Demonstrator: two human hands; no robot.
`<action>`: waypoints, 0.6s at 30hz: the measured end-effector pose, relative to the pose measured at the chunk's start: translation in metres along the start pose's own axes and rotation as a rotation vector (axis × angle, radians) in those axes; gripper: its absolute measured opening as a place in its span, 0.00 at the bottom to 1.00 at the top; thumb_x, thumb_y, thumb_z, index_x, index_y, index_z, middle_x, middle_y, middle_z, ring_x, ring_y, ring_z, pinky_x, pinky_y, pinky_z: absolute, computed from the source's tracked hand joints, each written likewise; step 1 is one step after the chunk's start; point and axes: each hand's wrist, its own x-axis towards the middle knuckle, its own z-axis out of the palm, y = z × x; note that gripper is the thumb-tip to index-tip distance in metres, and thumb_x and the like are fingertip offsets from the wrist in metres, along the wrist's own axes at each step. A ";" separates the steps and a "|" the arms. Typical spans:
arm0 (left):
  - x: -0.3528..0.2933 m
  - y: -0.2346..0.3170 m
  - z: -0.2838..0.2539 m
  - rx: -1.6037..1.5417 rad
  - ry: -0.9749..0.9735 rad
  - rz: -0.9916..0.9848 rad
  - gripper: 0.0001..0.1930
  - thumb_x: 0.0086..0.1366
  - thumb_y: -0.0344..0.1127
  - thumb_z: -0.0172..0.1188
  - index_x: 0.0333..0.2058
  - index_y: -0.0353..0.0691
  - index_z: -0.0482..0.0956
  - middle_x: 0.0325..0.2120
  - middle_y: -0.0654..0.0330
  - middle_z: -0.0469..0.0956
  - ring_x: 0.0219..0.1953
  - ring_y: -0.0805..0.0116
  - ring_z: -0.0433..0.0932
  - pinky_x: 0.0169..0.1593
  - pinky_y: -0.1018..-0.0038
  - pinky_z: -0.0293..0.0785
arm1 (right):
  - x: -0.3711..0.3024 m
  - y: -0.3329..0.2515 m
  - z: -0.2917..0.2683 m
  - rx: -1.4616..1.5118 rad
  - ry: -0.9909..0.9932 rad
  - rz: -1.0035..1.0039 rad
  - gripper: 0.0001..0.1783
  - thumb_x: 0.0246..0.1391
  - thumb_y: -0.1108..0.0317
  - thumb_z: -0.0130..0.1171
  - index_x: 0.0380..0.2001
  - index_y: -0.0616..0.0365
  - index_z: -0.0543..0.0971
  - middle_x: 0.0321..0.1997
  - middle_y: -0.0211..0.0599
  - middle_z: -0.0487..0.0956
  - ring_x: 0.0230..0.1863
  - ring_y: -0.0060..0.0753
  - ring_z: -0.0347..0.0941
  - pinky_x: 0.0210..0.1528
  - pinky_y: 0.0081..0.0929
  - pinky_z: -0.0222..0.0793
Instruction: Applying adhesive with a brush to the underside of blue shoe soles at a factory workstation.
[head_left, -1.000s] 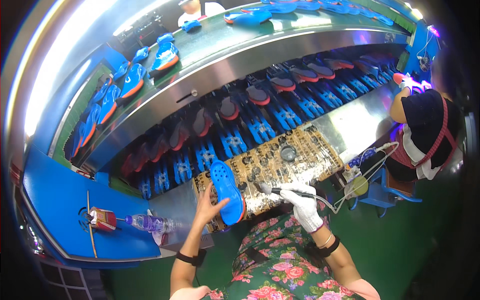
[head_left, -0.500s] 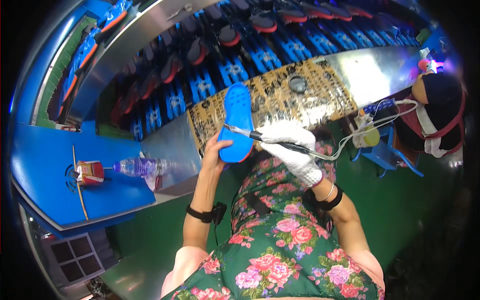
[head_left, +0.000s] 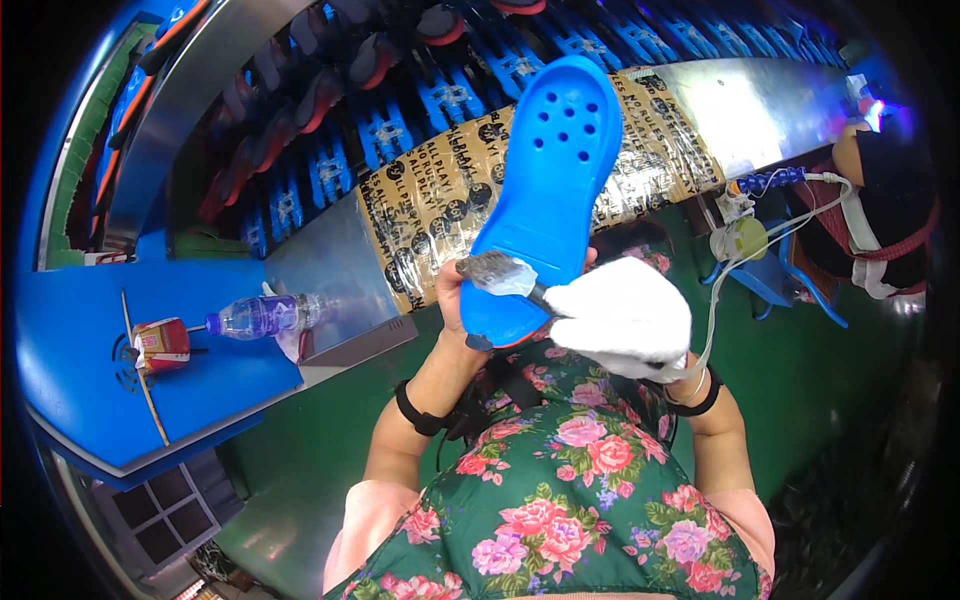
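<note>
A blue shoe sole [head_left: 552, 205] with several round holes near its toe is raised over my lap, toe pointing away. My bare left hand [head_left: 452, 303] grips it from beneath at the heel, its fingers mostly hidden behind the sole. A white knitted glove covers my right hand [head_left: 625, 315], which is closed around a brush [head_left: 497, 272] with a thin pale tube trailing from its handle. The grey-brown bristles lie over the left edge of the heel. A small dark patch [head_left: 479, 342] shows at the heel's lower tip.
A taped cardboard sheet [head_left: 415, 215] covers part of the metal bench [head_left: 745, 105]. Behind it runs a row of blue racks [head_left: 450, 105] with dark red-edged soles. To the left, a bottle [head_left: 262, 317] lies near a red carton [head_left: 163, 345] on a blue table. Another person [head_left: 870, 200] is at the right.
The blue sole has come up closer and slightly right, filling more of the view. My right hand and the brush have risen with it, and the bristles now show broadside.
</note>
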 end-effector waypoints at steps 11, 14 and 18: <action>-0.004 0.008 -0.014 -0.129 -0.070 0.017 0.54 0.56 0.62 0.62 0.73 0.39 0.51 0.69 0.37 0.58 0.67 0.32 0.63 0.65 0.27 0.59 | 0.003 0.018 -0.021 0.519 0.096 0.658 0.09 0.49 0.79 0.73 0.36 0.64 0.87 0.40 0.42 0.87 0.41 0.32 0.85 0.46 0.29 0.81; -0.006 0.009 -0.014 -0.155 -0.025 -0.002 0.54 0.56 0.62 0.63 0.73 0.39 0.51 0.69 0.37 0.58 0.66 0.30 0.63 0.63 0.29 0.64 | 0.008 0.029 -0.031 0.542 0.054 0.546 0.11 0.51 0.78 0.72 0.39 0.62 0.88 0.40 0.41 0.87 0.39 0.30 0.84 0.42 0.26 0.81; -0.006 0.010 -0.008 0.104 0.234 0.022 0.57 0.53 0.65 0.67 0.72 0.39 0.53 0.64 0.38 0.63 0.59 0.31 0.69 0.49 0.44 0.71 | 0.014 0.038 -0.039 0.455 -0.008 0.604 0.11 0.50 0.78 0.72 0.39 0.61 0.88 0.41 0.42 0.87 0.39 0.29 0.85 0.42 0.25 0.81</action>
